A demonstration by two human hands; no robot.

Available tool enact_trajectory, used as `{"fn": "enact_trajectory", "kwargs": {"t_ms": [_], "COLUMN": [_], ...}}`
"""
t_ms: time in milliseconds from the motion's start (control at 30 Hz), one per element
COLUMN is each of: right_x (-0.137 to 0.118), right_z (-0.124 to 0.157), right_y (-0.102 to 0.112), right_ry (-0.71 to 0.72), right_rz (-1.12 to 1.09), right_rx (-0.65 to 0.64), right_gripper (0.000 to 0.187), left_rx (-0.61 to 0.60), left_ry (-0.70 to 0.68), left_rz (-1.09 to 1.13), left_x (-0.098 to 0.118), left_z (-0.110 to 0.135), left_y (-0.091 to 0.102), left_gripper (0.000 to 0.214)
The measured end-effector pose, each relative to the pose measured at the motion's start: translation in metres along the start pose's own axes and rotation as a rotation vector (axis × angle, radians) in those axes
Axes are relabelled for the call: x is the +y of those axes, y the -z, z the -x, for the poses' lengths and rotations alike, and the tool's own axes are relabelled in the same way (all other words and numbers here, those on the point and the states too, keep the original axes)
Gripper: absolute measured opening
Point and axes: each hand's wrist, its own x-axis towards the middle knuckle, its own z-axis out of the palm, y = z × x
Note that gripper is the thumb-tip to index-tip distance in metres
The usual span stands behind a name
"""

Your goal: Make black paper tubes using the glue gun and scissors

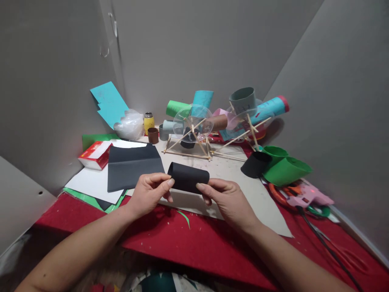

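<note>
A rolled black paper tube (pixel 189 178) lies sideways between my two hands, just above the board on the table. My left hand (pixel 152 190) pinches its left end, thumb toward me. At the right end, my right hand (pixel 226 198) grips the lower edge between thumb and fingers. Folded black paper (pixel 135 168) lies left of my left hand. Behind the tube stands a wheel model (pixel 193 125) of thin sticks, a clear disc and coloured paper tubes. Another black tube (pixel 255 164) rests to the right, beside green tubes (pixel 287 170).
A pink glue gun (pixel 311 194) with its cord lies at the right. White paper (pixel 94 182), a red box (pixel 95 154) and a plastic bag (pixel 130 123) are at the left. A yellow jar (pixel 148 123) stands at the back. The grey board (pixel 267 211) covers part of the red tabletop (pixel 206 247).
</note>
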Motion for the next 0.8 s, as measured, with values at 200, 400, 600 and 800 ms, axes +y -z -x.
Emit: {"fn": "enact_trajectory", "kwargs": {"t_ms": [200,400,600,800], "right_x": [0.015,0.013,0.014,0.016], "right_z": [-0.007,-0.009,-0.005,-0.004], "right_y": [0.006,0.01,0.014,0.021], "right_ry": [-0.048,-0.141,-0.243,-0.262], "right_rz": [-0.195,-0.469,-0.772,-0.983], "right_rx": [-0.031,-0.063,-0.101,-0.121], "right_gripper": [0.041,0.035,0.039,0.034], "left_rx": [0.052,0.141,0.187,0.141], "left_ry": [-0.058,-0.096,-0.077,-0.068], "left_rz": [0.054,0.169,0.201,0.194], "left_x": [0.004,0.005,0.002,-0.001], "left_z": [0.001,-0.002,-0.002,-0.001], "left_y": [0.0,0.003,0.005,0.005], "left_gripper": [0.02,0.021,0.024,0.026]}}
